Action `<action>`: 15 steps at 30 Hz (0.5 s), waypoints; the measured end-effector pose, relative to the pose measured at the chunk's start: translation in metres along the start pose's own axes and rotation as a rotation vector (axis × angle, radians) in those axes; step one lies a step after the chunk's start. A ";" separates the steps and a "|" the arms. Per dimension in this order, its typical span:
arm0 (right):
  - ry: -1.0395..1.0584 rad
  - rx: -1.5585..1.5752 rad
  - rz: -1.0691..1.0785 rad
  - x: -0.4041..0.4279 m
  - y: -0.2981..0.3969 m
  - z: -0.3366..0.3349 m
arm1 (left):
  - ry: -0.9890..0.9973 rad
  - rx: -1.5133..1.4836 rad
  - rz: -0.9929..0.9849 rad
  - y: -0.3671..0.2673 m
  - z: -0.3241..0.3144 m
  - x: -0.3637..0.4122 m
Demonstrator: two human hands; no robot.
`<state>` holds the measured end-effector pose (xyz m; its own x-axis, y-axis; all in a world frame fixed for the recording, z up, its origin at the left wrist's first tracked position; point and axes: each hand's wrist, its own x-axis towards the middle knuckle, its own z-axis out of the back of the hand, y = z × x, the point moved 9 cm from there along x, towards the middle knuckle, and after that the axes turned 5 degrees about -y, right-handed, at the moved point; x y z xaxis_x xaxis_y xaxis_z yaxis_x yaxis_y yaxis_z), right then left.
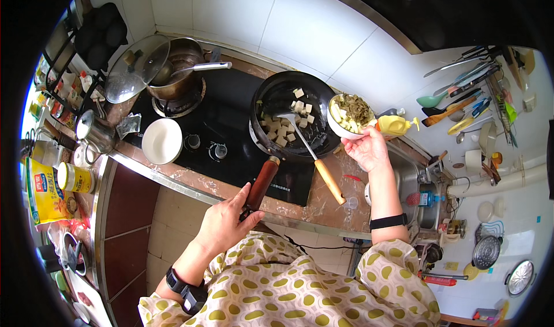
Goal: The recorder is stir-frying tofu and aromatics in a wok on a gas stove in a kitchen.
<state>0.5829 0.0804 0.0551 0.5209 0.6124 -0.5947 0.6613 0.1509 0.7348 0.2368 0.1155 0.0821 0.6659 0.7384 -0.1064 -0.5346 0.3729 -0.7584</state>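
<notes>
My left hand (229, 219) grips the end of the reddish-brown wooden handle (263, 182) of a black wok. The wok (318, 132) sits on the right side of the glass cooktop, with white tofu cubes (283, 130) gathered at its left and middle. A metal spatula with a wooden handle (326, 177) leans over the wok's near rim, its blade among the cubes and no hand on it. In my right hand (368, 149) is a white bowl (342, 130), tilted a little beside the wok's right rim. It holds dark chopped greens (355, 107) and pale chopped pieces (344, 115).
On the left burner stands a saucepan (173, 87) with a ladle and a glass lid (136, 69). Near it are an empty white bowl (162, 141) and a metal pot (93, 128). A yellow bottle (394, 125) and the sink (402, 175) lie right of my right hand.
</notes>
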 end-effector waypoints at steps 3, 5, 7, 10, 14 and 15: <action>0.001 0.003 0.024 -0.003 0.003 0.005 | 0.003 0.013 -0.013 -0.001 0.000 0.001; -0.019 -0.070 0.047 -0.001 0.006 0.011 | -0.005 0.009 -0.026 -0.002 0.000 0.002; -0.042 -0.090 0.055 0.001 0.008 0.018 | -0.003 0.013 -0.032 -0.001 0.000 0.002; -0.073 -0.143 0.071 0.002 0.010 0.022 | 0.006 0.018 -0.027 -0.003 -0.001 0.003; -0.118 -0.380 0.184 0.003 0.017 0.017 | 0.010 0.013 -0.015 -0.004 -0.001 0.002; -0.116 -0.381 0.183 0.003 0.016 0.013 | 0.009 0.013 -0.012 -0.003 -0.001 0.002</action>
<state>0.6023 0.0745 0.0609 0.6822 0.5679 -0.4605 0.3174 0.3374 0.8862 0.2398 0.1152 0.0832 0.6769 0.7289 -0.1029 -0.5332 0.3891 -0.7512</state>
